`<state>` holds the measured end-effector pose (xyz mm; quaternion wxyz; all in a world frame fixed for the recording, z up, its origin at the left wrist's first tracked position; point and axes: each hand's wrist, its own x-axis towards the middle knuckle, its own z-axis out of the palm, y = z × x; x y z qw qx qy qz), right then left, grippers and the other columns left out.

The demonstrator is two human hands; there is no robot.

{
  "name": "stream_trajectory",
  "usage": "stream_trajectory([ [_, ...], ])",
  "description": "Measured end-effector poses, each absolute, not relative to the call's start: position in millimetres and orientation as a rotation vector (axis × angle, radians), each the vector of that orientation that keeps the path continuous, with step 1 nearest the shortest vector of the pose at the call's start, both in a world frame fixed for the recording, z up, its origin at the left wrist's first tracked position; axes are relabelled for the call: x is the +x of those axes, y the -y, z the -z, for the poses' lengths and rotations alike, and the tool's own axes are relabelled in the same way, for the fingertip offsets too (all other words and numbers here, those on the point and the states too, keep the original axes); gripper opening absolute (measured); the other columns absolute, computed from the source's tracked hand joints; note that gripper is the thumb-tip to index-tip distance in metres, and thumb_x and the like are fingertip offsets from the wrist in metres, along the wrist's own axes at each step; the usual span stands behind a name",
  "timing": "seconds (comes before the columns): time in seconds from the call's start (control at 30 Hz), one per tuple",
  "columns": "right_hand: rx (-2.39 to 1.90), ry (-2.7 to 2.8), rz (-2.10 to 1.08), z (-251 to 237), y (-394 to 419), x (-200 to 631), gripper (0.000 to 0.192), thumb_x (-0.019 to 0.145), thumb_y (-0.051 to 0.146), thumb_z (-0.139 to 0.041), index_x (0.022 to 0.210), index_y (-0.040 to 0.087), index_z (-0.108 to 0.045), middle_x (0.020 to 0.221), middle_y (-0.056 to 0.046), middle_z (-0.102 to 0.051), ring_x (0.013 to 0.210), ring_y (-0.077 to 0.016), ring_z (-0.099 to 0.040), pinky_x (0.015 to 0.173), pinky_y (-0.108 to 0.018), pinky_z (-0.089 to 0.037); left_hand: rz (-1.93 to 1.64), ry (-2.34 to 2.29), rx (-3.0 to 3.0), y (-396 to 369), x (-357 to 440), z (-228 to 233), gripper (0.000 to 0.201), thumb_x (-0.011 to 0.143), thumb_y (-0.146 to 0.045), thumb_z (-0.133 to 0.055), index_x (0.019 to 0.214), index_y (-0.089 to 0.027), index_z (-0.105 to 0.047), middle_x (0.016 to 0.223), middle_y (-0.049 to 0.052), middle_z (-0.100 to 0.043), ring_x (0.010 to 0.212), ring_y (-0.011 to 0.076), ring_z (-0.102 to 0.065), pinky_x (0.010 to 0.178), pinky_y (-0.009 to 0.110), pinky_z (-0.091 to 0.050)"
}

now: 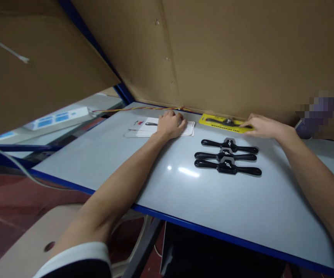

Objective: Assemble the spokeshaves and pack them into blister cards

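Note:
Three black spokeshaves (228, 166) lie one in front of another on the table, each with a grey blade and a small light screw at its middle. Behind them is a yellow card pack (232, 129) with a black spokeshave in it, lying flat. My right hand (261, 126) is closed on the right end of that pack. My left hand (170, 124) rests over white printed cards (188, 129), thumb apart from the fingers, hiding part of them. A clear plastic cover (130, 133) shows at the cards' left end.
A brown board wall (227, 50) rises behind the grey table (167, 197), which has a blue edge. Twisted red and yellow wires (143, 108) run along its back. A white power strip (59, 117) is at the left, a beige stool (39, 239) below. Something purple, partly blurred out (304, 129), is at right.

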<state>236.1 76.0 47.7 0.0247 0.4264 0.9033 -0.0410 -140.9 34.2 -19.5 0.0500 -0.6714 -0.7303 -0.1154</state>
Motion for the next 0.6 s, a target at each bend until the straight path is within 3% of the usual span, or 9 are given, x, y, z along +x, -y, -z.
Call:
stream_trajectory([
  [0.07,1.359,-2.752,0.184,-52.4,-69.7,231.8,0.050,0.093,0.045,-0.068,0.136,0.022,-0.075,0.126,-0.014,-0.075,0.117,-0.0352,-0.069,0.103,-0.047,-0.053,0.383,2.184,-2.060,-33.9,-140.5,18.7,0.057,0.101,-0.048,-0.038,0.133,-0.016,-0.072,0.131,0.024,-0.063,0.131,0.0425,-0.054,0.106,0.057,-0.046],
  [0.17,1.546,-2.805,0.182,-71.0,-56.0,230.7,0.041,0.097,0.050,-0.060,0.121,0.023,-0.079,0.109,-0.011,-0.080,0.100,-0.0315,-0.073,0.090,-0.043,-0.054,0.517,1.971,-2.158,-29.6,-135.6,10.4,0.055,0.101,-0.047,-0.039,0.132,-0.016,-0.072,0.134,0.023,-0.062,0.130,0.0396,-0.055,0.109,0.053,-0.045],
  [0.3,1.849,-2.758,-0.047,-93.8,-36.4,249.0,0.038,0.098,0.054,-0.057,0.105,0.024,-0.079,0.093,-0.010,-0.079,0.086,-0.0296,-0.071,0.080,-0.041,-0.052,0.381,1.561,-2.621,-14.6,-110.2,-3.7,0.049,0.101,-0.047,-0.043,0.122,-0.017,-0.076,0.118,0.016,-0.071,0.113,0.0325,-0.066,0.100,0.044,-0.050],
  [0.43,1.816,-2.426,-0.048,-90.7,-26.7,296.8,0.035,0.096,0.054,-0.059,0.096,0.023,-0.077,0.093,-0.013,-0.079,0.083,-0.0310,-0.070,0.076,-0.043,-0.050,0.199,1.349,-2.812,1.8,-82.3,-11.4,0.039,0.099,-0.041,-0.047,0.107,-0.021,-0.080,0.102,0.012,-0.074,0.092,0.0281,-0.071,0.086,0.041,-0.052],
  [0.53,1.934,-2.163,-0.079,-77.5,-20.5,341.9,0.043,0.094,0.062,-0.061,0.093,0.022,-0.075,0.086,-0.017,-0.077,0.081,-0.0343,-0.071,0.074,-0.044,-0.050,0.161,1.301,-2.840,6.2,-78.9,-13.7,0.039,0.098,-0.042,-0.049,0.102,-0.022,-0.082,0.098,0.011,-0.075,0.088,0.0277,-0.072,0.083,0.042,-0.052],
  [0.6,2.041,-2.111,-0.123,-68.5,-14.2,367.0,0.046,0.085,0.069,-0.071,0.079,0.024,-0.072,0.080,-0.019,-0.076,0.077,-0.0358,-0.071,0.068,-0.044,-0.050,0.149,1.284,-2.884,5.5,-82.6,-14.3,0.039,0.097,-0.046,-0.053,0.104,-0.023,-0.083,0.099,0.010,-0.076,0.089,0.0275,-0.072,0.083,0.042,-0.052],
])
